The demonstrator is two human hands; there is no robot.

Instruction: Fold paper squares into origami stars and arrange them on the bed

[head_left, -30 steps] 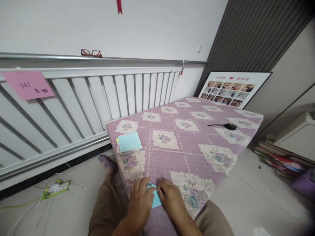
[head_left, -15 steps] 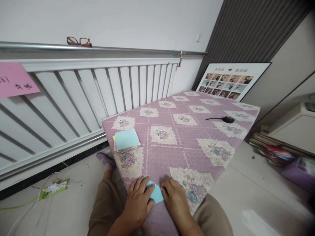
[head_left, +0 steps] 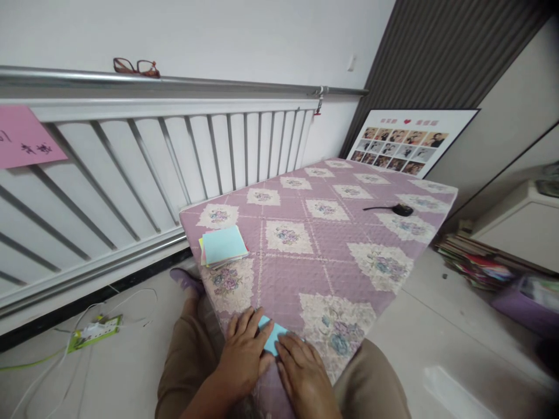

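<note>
A folded light-blue paper lies flat at the near end of the cloth-covered table. My left hand rests on its left side, fingers spread and pressed down. On its right side lies my right hand, palm down, with fingers stretched out over the edge of the paper. Parts of the paper are hidden beneath both hands. A stack of coloured paper sheets, light blue on top, sits near the table's left edge.
Farther right on the table is a black object with a thin tail. A white radiator runs along the left, with glasses on the pipe above. A photo board leans behind. A power strip lies on the floor.
My right hand has flattened and its fingers have moved left over the paper. Less of the blue paper shows between my hands. The view has shifted slightly.
</note>
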